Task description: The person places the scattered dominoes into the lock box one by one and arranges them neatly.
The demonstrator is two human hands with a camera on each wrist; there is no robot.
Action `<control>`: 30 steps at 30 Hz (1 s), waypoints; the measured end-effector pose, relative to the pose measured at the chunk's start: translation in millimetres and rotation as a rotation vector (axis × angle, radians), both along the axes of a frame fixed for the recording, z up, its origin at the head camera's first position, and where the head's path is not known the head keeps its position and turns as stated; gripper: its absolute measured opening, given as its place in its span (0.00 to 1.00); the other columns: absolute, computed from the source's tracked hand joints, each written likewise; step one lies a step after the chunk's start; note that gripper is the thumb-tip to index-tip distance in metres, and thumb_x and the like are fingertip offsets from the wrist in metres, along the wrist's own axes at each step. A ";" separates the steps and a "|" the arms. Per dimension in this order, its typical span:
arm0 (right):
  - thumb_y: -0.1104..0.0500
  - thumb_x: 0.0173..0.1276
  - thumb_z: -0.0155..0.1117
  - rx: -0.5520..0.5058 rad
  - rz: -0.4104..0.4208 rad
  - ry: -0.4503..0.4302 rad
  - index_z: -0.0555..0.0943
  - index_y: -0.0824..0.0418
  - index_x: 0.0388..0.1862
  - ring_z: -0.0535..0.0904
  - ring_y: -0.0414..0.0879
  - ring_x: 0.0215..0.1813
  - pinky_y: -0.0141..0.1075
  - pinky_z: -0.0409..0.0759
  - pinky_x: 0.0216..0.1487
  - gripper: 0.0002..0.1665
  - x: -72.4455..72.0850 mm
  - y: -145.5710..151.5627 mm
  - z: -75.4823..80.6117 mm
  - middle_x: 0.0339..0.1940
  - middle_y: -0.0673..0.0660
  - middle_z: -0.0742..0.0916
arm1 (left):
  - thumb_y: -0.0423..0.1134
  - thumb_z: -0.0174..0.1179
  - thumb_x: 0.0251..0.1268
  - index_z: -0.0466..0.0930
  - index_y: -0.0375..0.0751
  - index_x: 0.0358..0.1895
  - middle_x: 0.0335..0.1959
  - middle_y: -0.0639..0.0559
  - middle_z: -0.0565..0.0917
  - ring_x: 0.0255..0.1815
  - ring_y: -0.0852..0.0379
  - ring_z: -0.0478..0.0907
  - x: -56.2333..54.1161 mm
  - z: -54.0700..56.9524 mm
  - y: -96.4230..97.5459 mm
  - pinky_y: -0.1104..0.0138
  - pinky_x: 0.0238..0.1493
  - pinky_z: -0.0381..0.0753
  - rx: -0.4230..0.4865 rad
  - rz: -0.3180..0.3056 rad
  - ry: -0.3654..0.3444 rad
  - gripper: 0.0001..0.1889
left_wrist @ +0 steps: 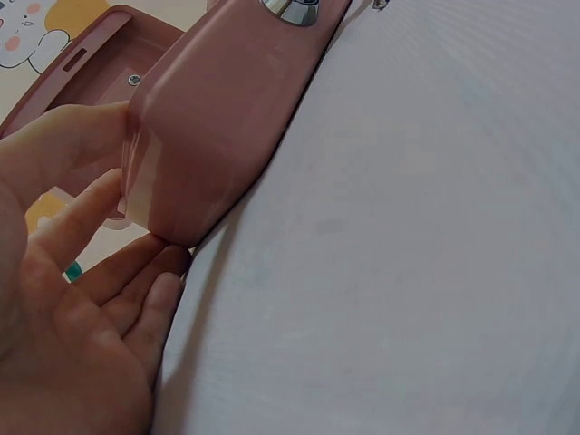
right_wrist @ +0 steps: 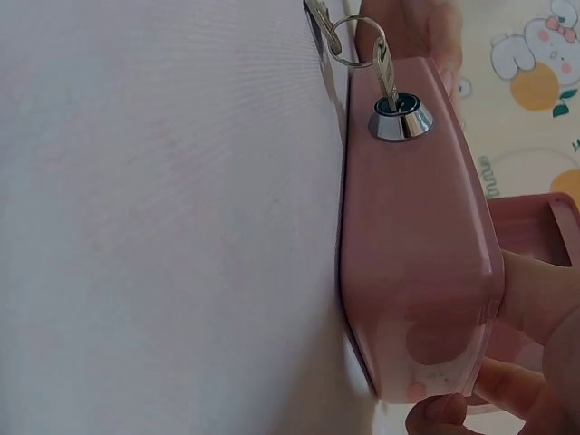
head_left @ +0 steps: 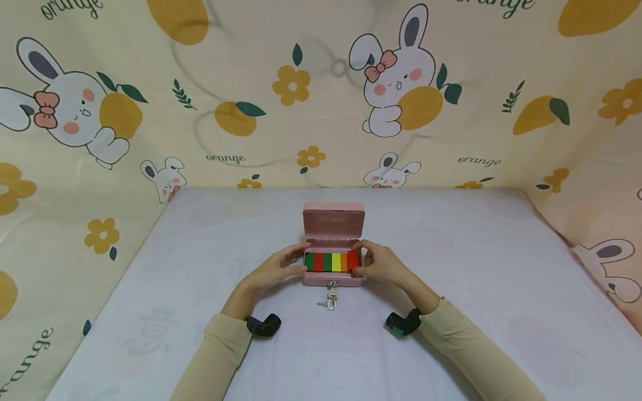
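A pink metal cash box [head_left: 333,281] lies on the table with its lid [head_left: 333,223] raised at the back. Inside it stands a row of coloured blocks [head_left: 327,262] in green, red, yellow and orange. My left hand [head_left: 273,270] holds the box's left end, thumb at the front corner and a finger at the back; in the left wrist view its other fingers curl by the lower edge. Over the right end, my right hand [head_left: 383,264] pinches a red block [head_left: 353,260] between thumb and finger. From the right wrist view that block is hidden behind the box wall.
Keys on a ring [right_wrist: 358,41] hang from the front lock [right_wrist: 401,120], one key inserted. A white cloth [head_left: 321,345] covers the table. Behind it rises a cream curtain [head_left: 321,128] printed with rabbits and oranges. Each wrist bears a black camera [head_left: 263,325].
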State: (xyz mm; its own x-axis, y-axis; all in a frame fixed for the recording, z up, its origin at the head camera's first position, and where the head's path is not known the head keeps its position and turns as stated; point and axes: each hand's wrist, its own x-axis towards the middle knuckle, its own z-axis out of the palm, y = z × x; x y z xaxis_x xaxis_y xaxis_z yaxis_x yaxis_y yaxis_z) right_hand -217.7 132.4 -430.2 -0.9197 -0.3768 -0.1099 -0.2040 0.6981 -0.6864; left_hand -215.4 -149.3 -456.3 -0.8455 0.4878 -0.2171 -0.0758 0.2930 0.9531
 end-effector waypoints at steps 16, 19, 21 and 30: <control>0.56 0.57 0.72 0.122 -0.031 -0.024 0.75 0.57 0.55 0.68 0.45 0.28 0.30 0.62 0.26 0.27 -1.2 -4.2 3.0 0.23 0.54 0.74 | 0.39 0.59 0.67 0.59 0.54 0.74 0.78 0.50 0.58 0.80 0.44 0.53 1.3 1.8 0.3 0.45 0.78 0.53 -0.014 0.020 -0.009 0.33; 0.56 0.57 0.72 0.138 -0.040 -0.039 0.74 0.57 0.55 0.69 0.45 0.29 0.30 0.63 0.26 0.27 -1.5 -4.9 3.6 0.25 0.55 0.75 | 0.38 0.59 0.68 0.59 0.54 0.74 0.78 0.50 0.58 0.80 0.44 0.53 1.7 2.7 0.3 0.46 0.79 0.53 -0.011 0.016 -0.006 0.33; 0.56 0.57 0.72 0.142 -0.044 -0.049 0.74 0.57 0.55 0.70 0.46 0.30 0.30 0.64 0.27 0.28 -1.7 -5.3 4.1 0.26 0.56 0.76 | 0.38 0.58 0.68 0.58 0.53 0.74 0.78 0.49 0.58 0.80 0.43 0.53 2.0 3.1 0.3 0.45 0.79 0.53 -0.012 0.009 0.006 0.33; 0.56 0.58 0.71 0.163 -0.050 -0.073 0.74 0.57 0.56 0.71 0.46 0.33 0.30 0.67 0.28 0.28 -2.3 -7.0 6.8 0.28 0.57 0.78 | 0.37 0.58 0.68 0.58 0.53 0.74 0.78 0.49 0.58 0.80 0.43 0.53 2.2 3.8 0.4 0.46 0.79 0.53 -0.013 0.021 -0.002 0.33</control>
